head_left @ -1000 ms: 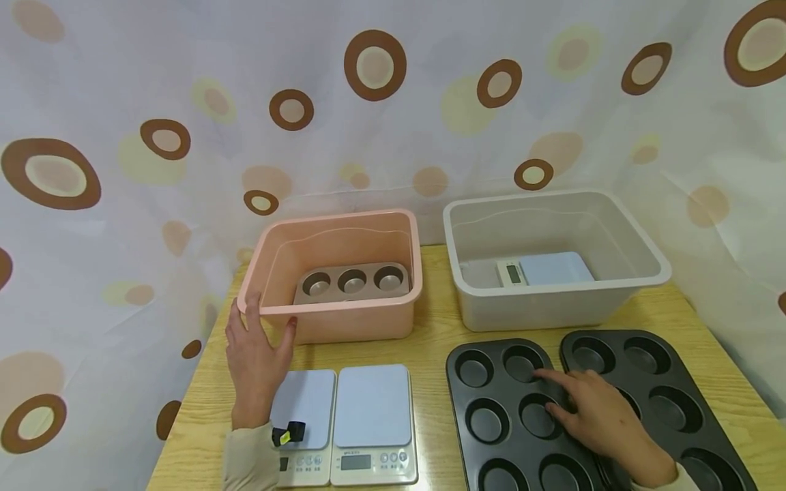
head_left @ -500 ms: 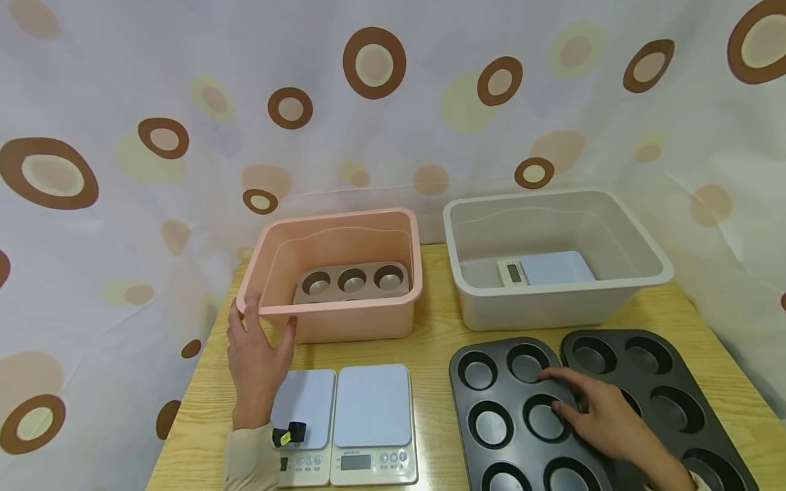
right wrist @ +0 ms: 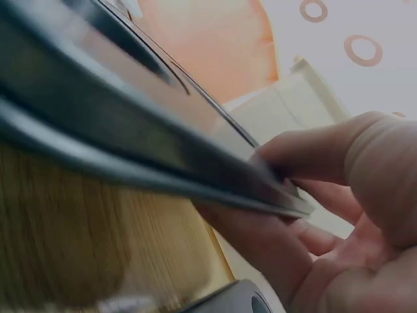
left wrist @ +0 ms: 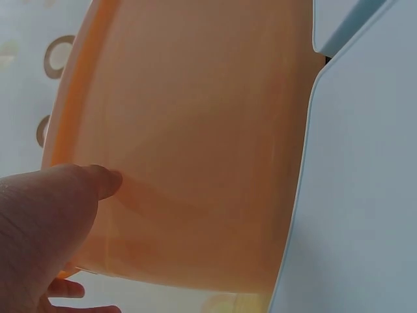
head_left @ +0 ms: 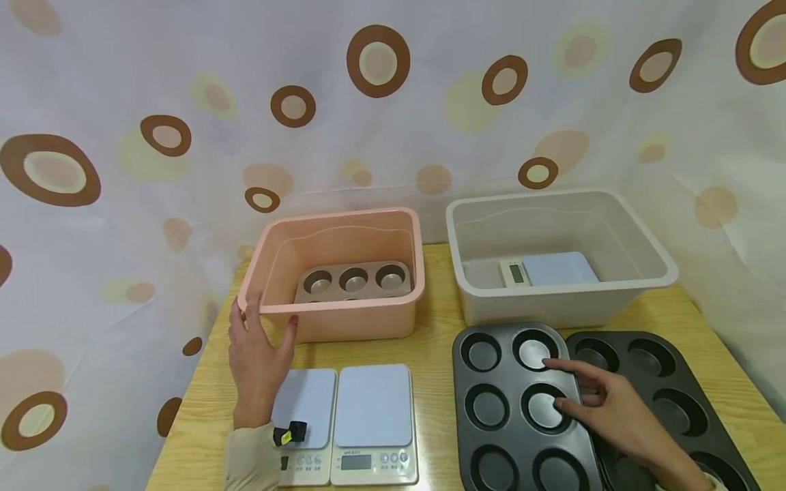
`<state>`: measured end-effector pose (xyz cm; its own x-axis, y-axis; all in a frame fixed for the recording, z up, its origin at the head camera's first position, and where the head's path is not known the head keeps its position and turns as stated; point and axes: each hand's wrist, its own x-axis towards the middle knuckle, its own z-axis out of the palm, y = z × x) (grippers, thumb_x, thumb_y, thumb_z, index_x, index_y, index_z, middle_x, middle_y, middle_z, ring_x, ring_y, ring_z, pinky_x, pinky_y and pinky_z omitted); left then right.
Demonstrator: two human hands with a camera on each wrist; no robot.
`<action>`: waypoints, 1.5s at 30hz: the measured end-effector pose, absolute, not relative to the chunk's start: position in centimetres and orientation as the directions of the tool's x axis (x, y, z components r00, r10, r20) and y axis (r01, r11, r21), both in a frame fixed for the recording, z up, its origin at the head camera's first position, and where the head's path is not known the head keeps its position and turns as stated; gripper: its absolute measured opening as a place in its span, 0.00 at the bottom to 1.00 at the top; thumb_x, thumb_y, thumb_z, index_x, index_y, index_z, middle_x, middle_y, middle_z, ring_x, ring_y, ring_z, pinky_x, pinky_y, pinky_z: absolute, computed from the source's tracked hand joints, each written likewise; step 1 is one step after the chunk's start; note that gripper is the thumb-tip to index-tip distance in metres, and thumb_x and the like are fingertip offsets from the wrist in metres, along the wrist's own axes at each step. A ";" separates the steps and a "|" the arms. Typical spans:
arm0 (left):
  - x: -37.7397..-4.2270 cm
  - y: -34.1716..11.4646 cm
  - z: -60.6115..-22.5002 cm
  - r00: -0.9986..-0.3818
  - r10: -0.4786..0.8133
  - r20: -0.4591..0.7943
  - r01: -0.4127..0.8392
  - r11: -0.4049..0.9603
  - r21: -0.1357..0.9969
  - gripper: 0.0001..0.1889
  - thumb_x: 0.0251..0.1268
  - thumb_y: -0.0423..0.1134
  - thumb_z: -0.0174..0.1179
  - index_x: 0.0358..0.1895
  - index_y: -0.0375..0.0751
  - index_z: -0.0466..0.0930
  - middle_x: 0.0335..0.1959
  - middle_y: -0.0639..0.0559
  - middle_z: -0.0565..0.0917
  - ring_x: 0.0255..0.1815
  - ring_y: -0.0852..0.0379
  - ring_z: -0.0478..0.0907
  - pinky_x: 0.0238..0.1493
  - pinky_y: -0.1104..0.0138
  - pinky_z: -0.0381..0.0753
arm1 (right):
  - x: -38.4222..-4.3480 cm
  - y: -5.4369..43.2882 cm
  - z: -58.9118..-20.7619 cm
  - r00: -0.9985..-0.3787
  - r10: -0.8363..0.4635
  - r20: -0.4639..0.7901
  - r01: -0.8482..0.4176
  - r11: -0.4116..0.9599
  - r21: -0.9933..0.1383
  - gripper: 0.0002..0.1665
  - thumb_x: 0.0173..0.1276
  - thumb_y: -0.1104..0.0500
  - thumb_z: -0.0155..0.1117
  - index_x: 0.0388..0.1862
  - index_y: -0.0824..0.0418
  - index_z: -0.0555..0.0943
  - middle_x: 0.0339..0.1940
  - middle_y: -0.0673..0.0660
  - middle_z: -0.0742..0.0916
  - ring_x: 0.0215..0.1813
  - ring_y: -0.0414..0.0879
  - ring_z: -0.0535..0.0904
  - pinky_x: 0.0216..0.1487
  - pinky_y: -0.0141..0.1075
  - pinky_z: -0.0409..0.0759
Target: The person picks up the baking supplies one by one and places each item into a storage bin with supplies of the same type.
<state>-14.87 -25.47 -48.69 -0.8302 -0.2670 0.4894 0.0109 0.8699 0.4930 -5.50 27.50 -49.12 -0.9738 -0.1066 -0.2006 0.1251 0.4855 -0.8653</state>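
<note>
My right hand [head_left: 620, 412] pinches the right edge of a dark six-cup-style muffin tin [head_left: 514, 372]. In the right wrist view the thumb lies on top of the tin's rim [right wrist: 163, 143] and fingers go underneath, with a gap showing between tin and table. A second dark muffin tin [head_left: 666, 382] lies to its right, partly behind the hand. My left hand [head_left: 260, 361] touches the near left corner of a pink bin [head_left: 344, 324], fingers extended at the rim and thumb against the front wall [left wrist: 195, 130]. Inside that bin sits a bronze muffin tin [head_left: 338, 292].
Behind the dark tins stands a light grey bin [head_left: 552, 307] with a kitchen scale [head_left: 559, 268] in it. Two more kitchen scales [head_left: 374, 406] [head_left: 307, 406] lie side by side on the wooden table [head_left: 432, 354] before the pink bin. A patterned cloth [head_left: 424, 136] hangs behind.
My right hand has raised the left dark muffin tin slightly, and its far edge has shifted up toward the grey bin. My left hand stays at the pink bin's corner.
</note>
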 end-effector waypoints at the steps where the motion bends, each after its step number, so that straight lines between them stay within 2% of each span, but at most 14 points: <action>1: -14.9 -25.5 -48.7 -0.830 -0.266 0.490 0.012 0.870 0.493 0.42 0.68 0.49 0.74 0.81 0.46 0.65 0.81 0.26 0.65 0.69 0.23 0.75 0.54 0.25 0.81 | -5.5 27.5 -49.0 -0.972 -0.102 -0.213 0.142 0.471 -0.871 0.40 0.71 0.62 0.78 0.80 0.61 0.76 0.73 0.74 0.82 0.36 0.40 0.93 0.37 0.34 0.89; 4: -15.0 -25.6 -48.7 -0.830 -0.270 0.488 0.011 0.867 0.498 0.42 0.68 0.49 0.75 0.81 0.48 0.65 0.81 0.27 0.66 0.69 0.23 0.76 0.54 0.25 0.81 | -5.6 27.3 -48.8 -0.963 -0.090 -0.254 0.195 0.418 -0.887 0.43 0.72 0.58 0.78 0.83 0.59 0.73 0.82 0.74 0.74 0.46 0.42 0.95 0.42 0.37 0.92; 6: -15.0 -25.8 -48.8 -0.829 -0.272 0.488 0.015 0.862 0.506 0.41 0.68 0.50 0.75 0.81 0.49 0.66 0.82 0.27 0.66 0.69 0.23 0.75 0.55 0.26 0.81 | -5.7 27.3 -48.7 -0.957 -0.093 -0.274 0.223 0.365 -0.904 0.44 0.73 0.58 0.78 0.85 0.57 0.71 0.83 0.71 0.74 0.47 0.45 0.95 0.43 0.40 0.93; 9: -15.2 -25.9 -48.9 -0.822 -0.269 0.502 0.059 0.837 0.544 0.40 0.68 0.47 0.76 0.80 0.48 0.68 0.82 0.28 0.66 0.74 0.25 0.73 0.63 0.26 0.80 | -5.8 27.4 -48.7 -0.950 -0.107 -0.292 0.248 0.309 -0.918 0.44 0.74 0.58 0.77 0.86 0.53 0.70 0.77 0.49 0.81 0.47 0.49 0.95 0.43 0.43 0.94; 12: -15.3 -26.0 -49.1 -0.815 -0.264 0.515 0.125 0.788 0.602 0.40 0.67 0.43 0.78 0.79 0.45 0.70 0.81 0.30 0.66 0.75 0.28 0.73 0.64 0.30 0.82 | -5.9 27.4 -48.6 -0.949 -0.126 -0.288 0.243 0.286 -0.927 0.44 0.74 0.59 0.77 0.86 0.51 0.71 0.66 0.26 0.81 0.47 0.49 0.95 0.43 0.42 0.93; 13: -15.4 -26.1 -49.2 -0.813 -0.264 0.518 0.148 0.768 0.623 0.40 0.66 0.41 0.78 0.79 0.44 0.71 0.80 0.30 0.67 0.74 0.29 0.73 0.64 0.31 0.83 | -6.0 27.5 -48.6 -0.950 -0.131 -0.284 0.237 0.288 -0.928 0.44 0.74 0.58 0.77 0.86 0.51 0.71 0.63 0.22 0.79 0.46 0.49 0.95 0.42 0.41 0.93; 15: -15.5 -26.1 -49.3 -0.811 -0.264 0.522 0.182 0.735 0.654 0.39 0.66 0.39 0.79 0.78 0.42 0.71 0.77 0.30 0.69 0.70 0.33 0.76 0.59 0.34 0.86 | -6.0 27.4 -48.4 -0.952 -0.141 -0.271 0.221 0.297 -0.929 0.44 0.74 0.58 0.77 0.86 0.50 0.71 0.62 0.20 0.78 0.45 0.48 0.95 0.40 0.40 0.91; 18: -15.6 -26.1 -49.5 -0.809 -0.264 0.525 0.219 0.694 0.686 0.37 0.66 0.36 0.78 0.77 0.39 0.72 0.72 0.30 0.72 0.63 0.36 0.79 0.54 0.36 0.89 | -6.0 27.4 -48.2 -0.954 -0.152 -0.258 0.203 0.308 -0.930 0.44 0.74 0.58 0.77 0.86 0.50 0.71 0.62 0.20 0.79 0.44 0.47 0.95 0.39 0.38 0.90; 22: -15.7 -26.1 -49.6 -0.812 -0.273 0.515 0.235 0.655 0.718 0.36 0.66 0.34 0.78 0.76 0.36 0.72 0.70 0.30 0.74 0.63 0.34 0.81 0.56 0.33 0.88 | -6.0 27.2 -47.8 -0.955 -0.142 -0.262 0.205 0.325 -0.923 0.45 0.73 0.58 0.78 0.85 0.49 0.71 0.61 0.30 0.84 0.39 0.45 0.93 0.36 0.37 0.88; 27: -15.8 -26.1 -49.6 -0.823 -0.290 0.489 0.228 0.620 0.751 0.36 0.67 0.33 0.77 0.75 0.37 0.73 0.72 0.32 0.73 0.65 0.33 0.80 0.60 0.32 0.86 | -6.0 27.0 -47.1 -0.961 -0.131 -0.245 0.176 0.395 -0.901 0.45 0.72 0.56 0.79 0.85 0.47 0.72 0.79 0.53 0.78 0.47 0.37 0.92 0.44 0.30 0.87; 30: -15.8 -26.1 -49.6 -0.825 -0.298 0.480 0.225 0.606 0.763 0.36 0.66 0.33 0.77 0.75 0.37 0.73 0.72 0.32 0.73 0.66 0.32 0.80 0.61 0.32 0.85 | -5.9 26.9 -46.6 -0.962 -0.151 -0.228 0.150 0.403 -0.903 0.44 0.73 0.55 0.78 0.85 0.46 0.72 0.81 0.44 0.73 0.56 0.35 0.91 0.50 0.27 0.86; 34: -15.7 -26.1 -49.6 -0.829 -0.308 0.467 0.216 0.594 0.775 0.36 0.67 0.33 0.77 0.76 0.38 0.73 0.72 0.33 0.74 0.68 0.31 0.81 0.62 0.34 0.85 | -5.8 26.7 -46.0 -0.955 -0.208 -0.211 0.142 0.306 -0.941 0.44 0.75 0.60 0.75 0.86 0.49 0.70 0.72 0.29 0.78 0.56 0.40 0.93 0.48 0.34 0.91; 39: -15.6 -26.0 -49.5 -0.825 -0.334 0.455 0.206 0.572 0.794 0.37 0.67 0.33 0.78 0.77 0.40 0.72 0.75 0.35 0.75 0.67 0.31 0.81 0.63 0.35 0.84 | -5.8 26.2 -45.1 -0.945 -0.291 -0.148 0.096 0.186 -0.978 0.43 0.76 0.68 0.70 0.87 0.56 0.68 0.65 0.36 0.87 0.54 0.48 0.94 0.44 0.44 0.94; 45: -15.6 -26.1 -49.6 -0.822 -0.341 0.455 0.215 0.554 0.804 0.37 0.66 0.33 0.78 0.77 0.42 0.72 0.76 0.37 0.75 0.66 0.32 0.82 0.63 0.37 0.85 | -6.1 25.8 -44.0 -0.944 -0.312 -0.105 0.044 0.197 -0.979 0.43 0.75 0.69 0.71 0.86 0.57 0.69 0.61 0.41 0.92 0.52 0.48 0.95 0.42 0.44 0.94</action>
<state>-15.60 -26.06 -49.62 -0.8224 -0.3411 0.4553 0.2153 0.5542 0.8040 -6.15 25.82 -44.01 -0.9444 -0.3116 -0.1052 0.0442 0.1966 -0.9795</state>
